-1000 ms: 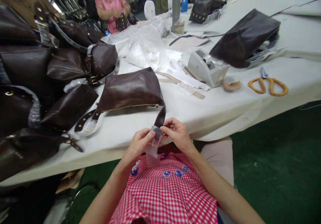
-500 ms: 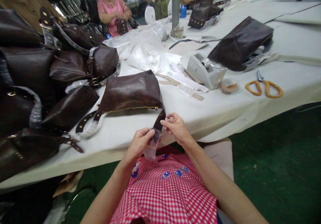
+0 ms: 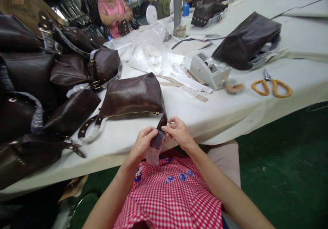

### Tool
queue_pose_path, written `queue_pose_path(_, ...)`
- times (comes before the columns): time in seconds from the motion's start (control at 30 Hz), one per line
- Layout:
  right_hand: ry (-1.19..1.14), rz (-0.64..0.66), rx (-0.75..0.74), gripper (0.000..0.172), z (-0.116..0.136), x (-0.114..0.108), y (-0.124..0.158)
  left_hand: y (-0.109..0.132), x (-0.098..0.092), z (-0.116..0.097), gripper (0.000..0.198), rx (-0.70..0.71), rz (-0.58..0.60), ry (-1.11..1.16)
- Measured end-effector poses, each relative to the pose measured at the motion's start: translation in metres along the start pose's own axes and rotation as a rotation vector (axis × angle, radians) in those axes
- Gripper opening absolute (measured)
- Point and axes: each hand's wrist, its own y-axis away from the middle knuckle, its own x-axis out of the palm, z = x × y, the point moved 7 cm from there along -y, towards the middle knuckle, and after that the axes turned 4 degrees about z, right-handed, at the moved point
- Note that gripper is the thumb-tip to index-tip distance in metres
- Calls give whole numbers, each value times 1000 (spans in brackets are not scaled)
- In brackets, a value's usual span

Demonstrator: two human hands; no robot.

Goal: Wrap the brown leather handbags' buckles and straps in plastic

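A dark brown leather bag [image 3: 133,95] with a gold zipper lies on the table before me. From its right end a leather strap [image 3: 162,121] hangs down to my hands at the table's front edge. My left hand [image 3: 144,140] pinches a clear plastic sleeve [image 3: 154,153] that lies over the strap's lower end. Close beside it, my right hand [image 3: 178,132] is closed, thumb against fingers, at the strap and the sleeve's upper edge. The strap's tip is partly hidden behind the plastic and my fingers.
A heap of dark leather bags [image 3: 71,68] fills the left. Right of the middle stand a tape dispenser [image 3: 210,71] and orange-handled scissors [image 3: 271,85]. Another bag [image 3: 248,41] lies behind them. Plastic film and paper strips [image 3: 192,80] are strewn about. Other people work across the table [image 3: 289,71].
The plastic sleeve lies flatter over the strap end than before. My right hand has moved slightly left, closer to the left hand's fingers. The bag stays put.
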Motion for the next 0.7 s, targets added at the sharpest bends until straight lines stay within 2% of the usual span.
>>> queue_pose_path(0.13, 39, -5, -15, 45, 0, -1, 0, -4, 2, -1, 30, -23, -12, 56)
queue_pose_path(0.3, 54, -37, -122, 33, 8, -11, 9, -7, 9, 2, 37, -117, 51, 186)
queue_pose_path(0.47, 171, 50, -184, 24, 12, -13, 27, -7, 11, -5, 33, -88, 50, 160)
queue_pose_path(0.7, 185, 80, -153, 25, 5, -9, 30, -9, 10, -6, 24, -9, 9, 80)
